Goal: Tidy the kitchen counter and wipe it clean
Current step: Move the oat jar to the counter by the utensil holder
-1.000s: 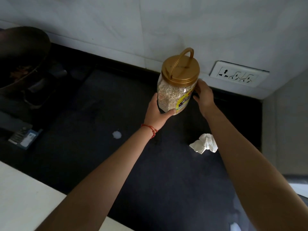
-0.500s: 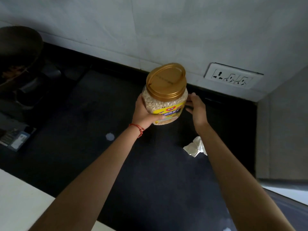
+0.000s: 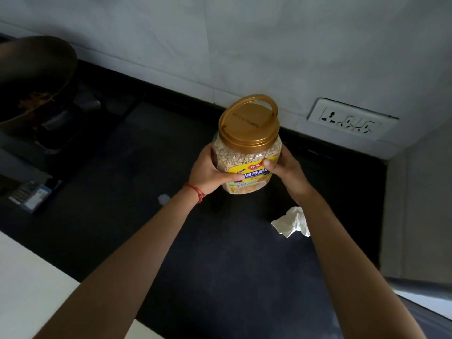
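Fingers (image 3: 227, 177) of both hands curl round oats jar (image 3: 247, 155).
Tidying step; jar needs setting down clear of crumpled tissue (image 3: 292, 222).

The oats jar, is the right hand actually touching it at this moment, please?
Touching: the head view shows the right hand with its thumb pressed on the oats jar label.

The black counter (image 3: 220, 277) bears a crumpled tissue (image 3: 292, 222), a white spot (image 3: 163, 199) and a small box (image 3: 30, 195).
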Demonstrator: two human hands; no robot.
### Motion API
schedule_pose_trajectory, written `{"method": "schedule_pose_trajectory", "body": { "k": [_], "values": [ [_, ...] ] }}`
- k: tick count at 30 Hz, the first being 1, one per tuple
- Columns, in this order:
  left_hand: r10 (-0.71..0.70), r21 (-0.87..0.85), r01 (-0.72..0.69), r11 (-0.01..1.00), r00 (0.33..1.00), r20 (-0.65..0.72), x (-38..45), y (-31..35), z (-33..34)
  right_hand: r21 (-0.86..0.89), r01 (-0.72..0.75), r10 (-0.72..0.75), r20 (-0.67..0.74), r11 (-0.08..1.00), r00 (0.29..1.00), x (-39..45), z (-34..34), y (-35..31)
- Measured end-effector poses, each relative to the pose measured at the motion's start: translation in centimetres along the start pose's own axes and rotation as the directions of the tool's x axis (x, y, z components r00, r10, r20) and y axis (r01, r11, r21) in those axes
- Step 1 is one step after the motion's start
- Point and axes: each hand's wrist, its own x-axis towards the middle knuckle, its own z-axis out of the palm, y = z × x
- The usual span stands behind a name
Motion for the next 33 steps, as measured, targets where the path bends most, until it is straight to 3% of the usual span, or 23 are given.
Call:
{"method": "schedule_pose_trajectory", "body": {
  "k": [7, 15, 22, 28, 33],
  "values": [
    [-0.069, -0.27, 0.032, 0.962, 0.989, -0.13, -3.5, 0.9, -0.2, 0.026, 0.025, -0.024, -0.035, 0.999, 0.999, -3.1, 2.4, -1.7],
    [-0.151, -0.524, 0.062, 0.849, 0.98, -0.13, -8.1, 2.8, -2.8, 0.181, 0.116, -0.113, -0.023, 0.977, 0.993, -6.2, 6.8, -5.1],
    [-0.299, -0.618, 0.122, 0.777, 0.935, -0.191, -14.4, 0.8, -6.8, 0.21, 0.017, -0.044, 0.125, 0.978, 0.991, -8.9, 12.8, -6.9],
    [-0.396, -0.715, 0.075, 0.695, 0.87, -0.293, -22.5, -3.6, -12.2, 0.266, -0.092, 0.034, 0.216, 0.96, 0.976, -13.2, 22.0, -4.9],
    [-0.417, -0.729, 0.038, 0.683, 0.84, -0.347, -30.3, -9.4, -18.0, 0.15, -0.177, 0.119, 0.331, 0.973, 0.936, -16.5, 31.3, -3.7]
  ]
}}
